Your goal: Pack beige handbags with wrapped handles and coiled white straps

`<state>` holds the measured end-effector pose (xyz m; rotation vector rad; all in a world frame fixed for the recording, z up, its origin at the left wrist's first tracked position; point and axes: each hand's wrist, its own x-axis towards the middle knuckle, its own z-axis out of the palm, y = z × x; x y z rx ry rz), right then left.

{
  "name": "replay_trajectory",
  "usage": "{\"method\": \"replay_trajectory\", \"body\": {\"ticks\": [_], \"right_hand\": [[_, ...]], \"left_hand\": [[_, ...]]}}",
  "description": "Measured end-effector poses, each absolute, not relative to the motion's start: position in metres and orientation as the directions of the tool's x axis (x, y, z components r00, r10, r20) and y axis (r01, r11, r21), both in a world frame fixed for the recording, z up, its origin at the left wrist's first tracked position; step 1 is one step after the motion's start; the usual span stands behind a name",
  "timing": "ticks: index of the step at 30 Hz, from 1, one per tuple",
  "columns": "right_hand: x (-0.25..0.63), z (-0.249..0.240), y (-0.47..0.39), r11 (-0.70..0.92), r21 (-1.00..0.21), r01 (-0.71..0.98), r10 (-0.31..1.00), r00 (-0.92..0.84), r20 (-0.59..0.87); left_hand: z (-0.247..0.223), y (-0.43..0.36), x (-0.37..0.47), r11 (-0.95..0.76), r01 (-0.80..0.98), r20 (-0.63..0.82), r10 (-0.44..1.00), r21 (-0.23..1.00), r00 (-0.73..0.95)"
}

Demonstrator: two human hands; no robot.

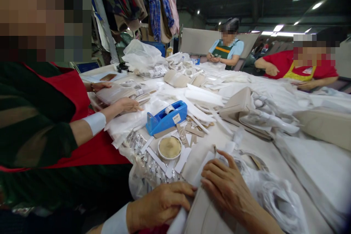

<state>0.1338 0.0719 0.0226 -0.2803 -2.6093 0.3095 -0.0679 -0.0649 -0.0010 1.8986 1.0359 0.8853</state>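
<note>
In the head view, the beige bag-like piece lies at the near edge of the worktop, right in front of the person, partly covered by both hands and cut off by the bottom of the view. I'd judge it light and fairly soft: its face looks smooth, with enough body to keep a flat shape yet bend at the edges. It shouldn't be fragile, though a smooth skin like that might slide a little and could mark under hard fingers. Its long side edge looks the best place to take hold, with a flat palm steadying the face.

The left hand comes in low with fingers bent, their tips at that left edge, beside a strip of white sheeting; the opening is narrow, but I can't tell whether it truly pinches. The right hand lies over the upper part, most fingers close together and one standing apart near a small metal bit; its thumb is hidden, so I can't tell its grip either.

Just beyond sits a bowl of tan stuff, with a blue tape dispenser behind it.
</note>
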Motion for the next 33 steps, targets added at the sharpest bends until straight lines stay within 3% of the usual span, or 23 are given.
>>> {"method": "replay_trajectory", "body": {"ticks": [7, 14, 21, 27, 33], "right_hand": [[0.139, 0.032, 0.066, 0.907, -0.419, 0.050, 0.192, -0.934, 0.303], [0.141, 0.031, 0.068, 0.901, -0.432, 0.040, 0.203, -0.919, 0.338], [0.144, 0.034, 0.070, 0.913, -0.407, 0.029, 0.172, -0.932, 0.319], [0.144, 0.038, 0.068, 0.897, -0.442, 0.005, 0.182, -0.916, 0.358], [0.143, 0.042, 0.064, 0.895, -0.447, -0.003, 0.186, -0.907, 0.378]], "left_hand": [[0.000, -0.057, -0.066, -0.320, 0.295, 0.185, 0.895, 0.900, 0.406], [0.010, -0.056, -0.068, -0.302, 0.237, 0.144, 0.844, 0.923, 0.516], [-0.018, -0.055, -0.046, -0.114, 0.308, 0.081, 0.990, 0.945, 0.119], [-0.008, -0.042, -0.033, 0.105, 0.365, -0.112, 0.994, 0.925, -0.003], [0.003, -0.027, -0.024, 0.173, 0.530, -0.150, 0.985, 0.830, -0.087]]}}
